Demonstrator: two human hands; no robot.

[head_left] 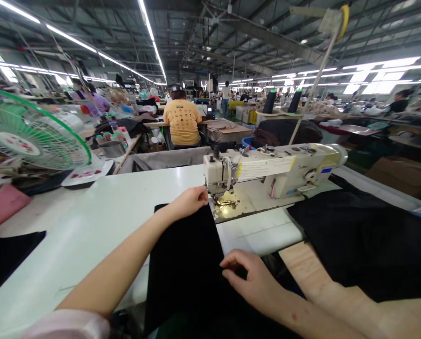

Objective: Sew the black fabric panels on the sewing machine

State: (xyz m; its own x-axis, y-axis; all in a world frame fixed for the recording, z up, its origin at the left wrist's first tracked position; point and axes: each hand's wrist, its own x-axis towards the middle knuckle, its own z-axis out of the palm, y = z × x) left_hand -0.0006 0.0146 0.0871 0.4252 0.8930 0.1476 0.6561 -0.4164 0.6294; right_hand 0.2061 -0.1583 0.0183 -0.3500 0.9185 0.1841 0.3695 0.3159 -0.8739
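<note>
A black fabric piece point(185, 254) lies over the white table's front edge and hangs down towards me. My left hand point(192, 201) is closed at its far right corner, right beside the needle area of the sewing machine point(267, 172). The fingertips there are partly hidden. Lower down, my right hand point(249, 275) pinches the right edge of the same fabric between thumb and forefinger. The presser foot point(228, 202) is lit by a small lamp, just right of my left hand.
More black fabric point(369, 240) lies right of the machine, over a wooden board point(312, 268). Another black piece point(9, 254) is at the left. A green fan point(30, 132) stands at the left edge. A person in a yellow shirt point(182, 120) sits ahead, back turned.
</note>
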